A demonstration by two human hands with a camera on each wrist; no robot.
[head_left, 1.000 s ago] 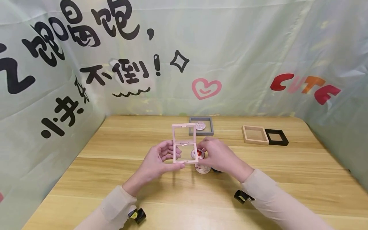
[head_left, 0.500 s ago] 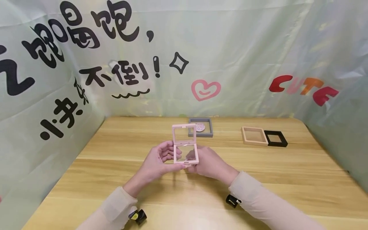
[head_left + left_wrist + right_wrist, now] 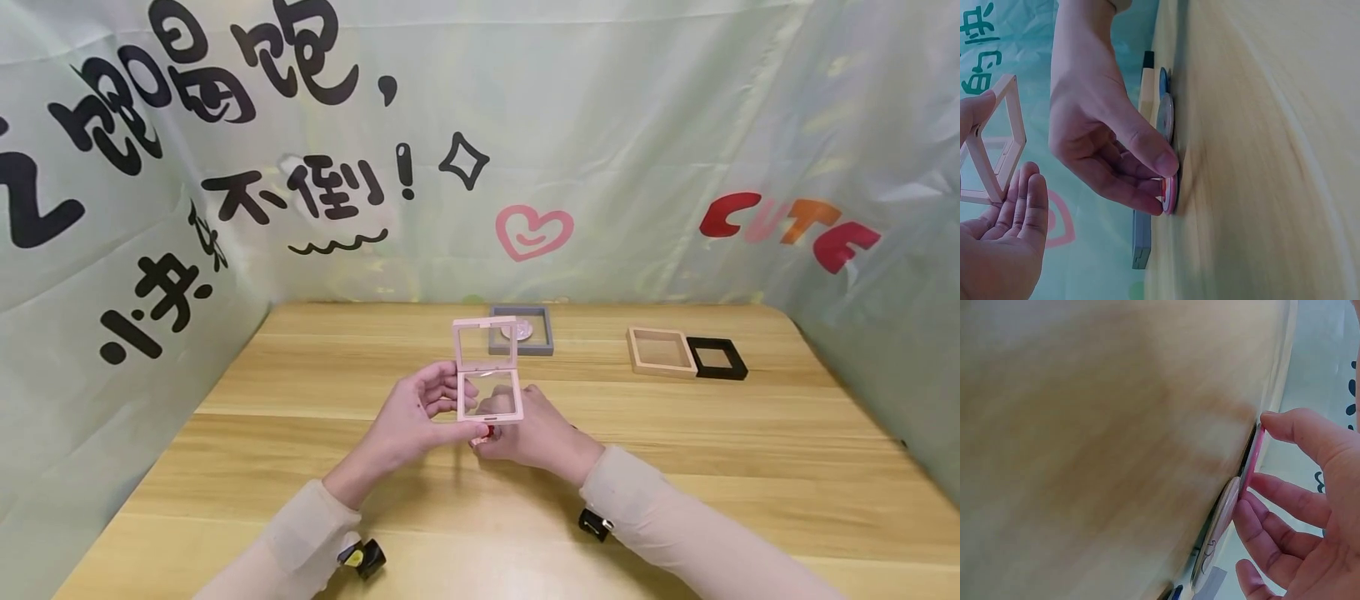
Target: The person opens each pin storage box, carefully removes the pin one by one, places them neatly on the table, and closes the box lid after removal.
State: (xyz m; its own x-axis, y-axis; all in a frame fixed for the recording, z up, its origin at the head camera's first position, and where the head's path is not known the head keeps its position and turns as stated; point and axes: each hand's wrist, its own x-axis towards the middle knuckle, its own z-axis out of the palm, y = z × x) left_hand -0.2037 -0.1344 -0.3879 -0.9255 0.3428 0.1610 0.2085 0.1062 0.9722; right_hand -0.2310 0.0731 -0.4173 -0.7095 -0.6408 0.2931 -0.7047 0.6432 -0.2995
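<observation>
My left hand holds a pink hinged display frame by its lower left side, its two clear-windowed halves swung apart. The frame is raised above the table, one half standing up. Behind and below it, my right hand pinches a small round badge with red on it between thumb and fingers, low at the tabletop. In the right wrist view this badge shows a pink edge. A larger pale badge and a blue-edged one lie beside it; the right hand hides them in the head view.
A grey frame with a shiny pinkish round badge lies at the back of the wooden table. To the right, a tan frame touches a black frame. A printed cloth hangs behind.
My right hand has moved left and down with the red badge, from beside the pink frame to the tabletop behind it. The left hand stays nearly still, holding the frame.
</observation>
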